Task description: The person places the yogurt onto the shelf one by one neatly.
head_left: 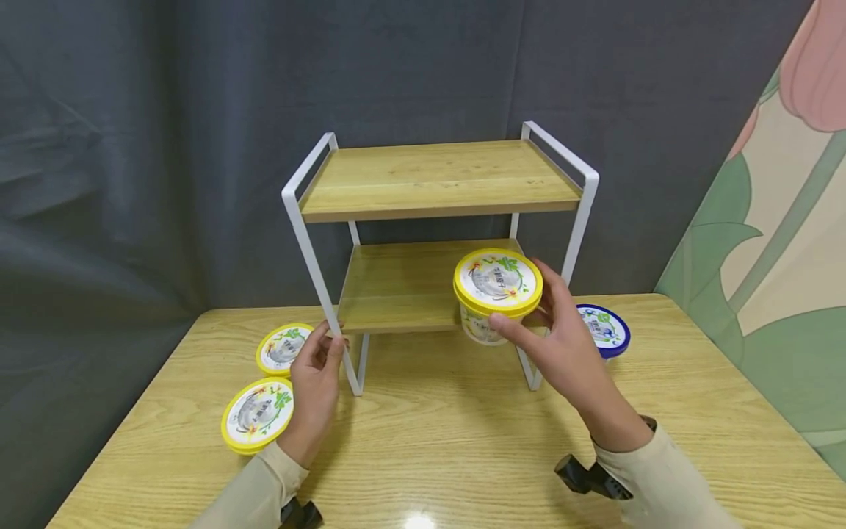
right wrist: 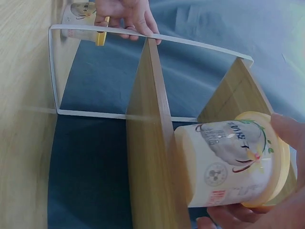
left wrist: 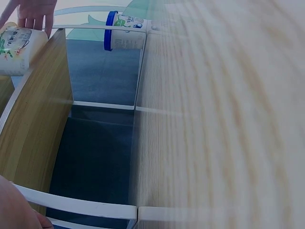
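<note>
My right hand grips a yellow-lidded tub near its lid, thumb in front and fingers round the far side. The tub is upright at the right front edge of the lower shelf; in the right wrist view its base overlaps that shelf's edge. At the left front leg of the two-tier rack, my left hand pinches the white metal between thumb and fingers, level with the lower shelf. Two more yellow-lidded tubs stand beside my left hand, one behind the other.
A blue-lidded tub stands right of the rack, partly hidden behind my right hand. The wooden table carries everything. A dark grey curtain hangs behind, and a floral-patterned panel borders the right side.
</note>
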The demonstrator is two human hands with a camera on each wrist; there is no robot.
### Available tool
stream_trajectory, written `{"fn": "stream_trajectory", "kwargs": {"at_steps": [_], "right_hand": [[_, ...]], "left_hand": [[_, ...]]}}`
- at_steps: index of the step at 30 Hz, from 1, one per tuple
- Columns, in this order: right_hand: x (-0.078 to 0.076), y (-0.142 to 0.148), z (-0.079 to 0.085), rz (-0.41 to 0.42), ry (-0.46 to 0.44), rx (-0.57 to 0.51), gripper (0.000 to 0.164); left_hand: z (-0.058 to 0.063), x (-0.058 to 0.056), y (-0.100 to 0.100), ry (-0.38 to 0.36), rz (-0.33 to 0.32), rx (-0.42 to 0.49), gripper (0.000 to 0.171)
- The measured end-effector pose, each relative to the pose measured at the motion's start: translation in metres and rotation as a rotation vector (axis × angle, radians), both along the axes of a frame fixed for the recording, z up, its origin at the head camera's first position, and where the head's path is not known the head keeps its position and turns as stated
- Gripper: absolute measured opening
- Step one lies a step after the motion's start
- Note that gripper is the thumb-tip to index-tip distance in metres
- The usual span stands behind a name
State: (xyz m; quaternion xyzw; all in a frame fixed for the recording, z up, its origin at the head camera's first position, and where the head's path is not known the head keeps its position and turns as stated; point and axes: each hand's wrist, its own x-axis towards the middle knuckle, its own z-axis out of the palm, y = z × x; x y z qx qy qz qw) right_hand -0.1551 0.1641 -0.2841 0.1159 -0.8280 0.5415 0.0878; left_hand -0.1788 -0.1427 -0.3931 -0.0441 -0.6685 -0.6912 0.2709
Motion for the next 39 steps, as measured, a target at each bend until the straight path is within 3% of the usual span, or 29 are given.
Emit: {"fn": "stream_trajectory", "kwargs": {"at_steps": [18, 24, 31, 39], "right_hand": [[-0.016, -0.005, 0.000, 0.136, -0.038, -0.215, 0.083], [-0.022, -0.003, -0.001, 0.164, -0.038, -0.241, 0.082], [-0.024, -0.003, -0.002, 0.176, -0.070, -0.287, 0.078], [-0.024, -0.005, -0.006, 0.165, -0.043, -0.300, 0.076]], "left_hand": [[0.000, 0.000, 0.000, 0.010, -0.001, 0.004, 0.029], [0.001, 0.000, 0.001, -0.007, -0.002, -0.003, 0.029], [0.001, -0.001, 0.001, 0.006, 0.001, -0.003, 0.030], [-0.001, -0.001, 0.001, 0.007, 0.004, 0.002, 0.031]]}}
